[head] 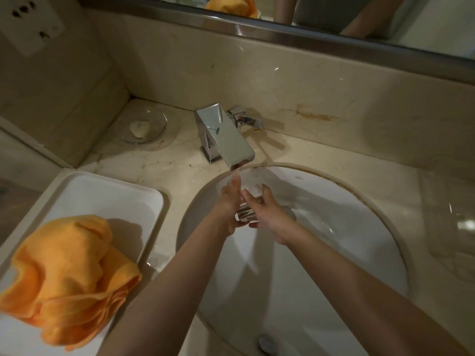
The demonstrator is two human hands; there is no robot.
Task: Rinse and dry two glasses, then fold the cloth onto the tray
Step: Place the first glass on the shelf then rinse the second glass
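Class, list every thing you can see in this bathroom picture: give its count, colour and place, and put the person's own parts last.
Glass: one, clear, held under the tap over the basin.
Second glass: one, clear, on the counter at the right edge.
Cloth: one, orange, bunched on the tray.
Tray: one, white, on the counter left of the basin.
Basin: one, white, set in the beige counter.
Tap: one, chrome, behind the basin, water running.
Soap dish: one, clear, back left corner, pale soap in it.
Socket plate: one, white, left wall.
Mirror: one, above the counter.
Left hand: on the glass.
Right hand: grips the glass.
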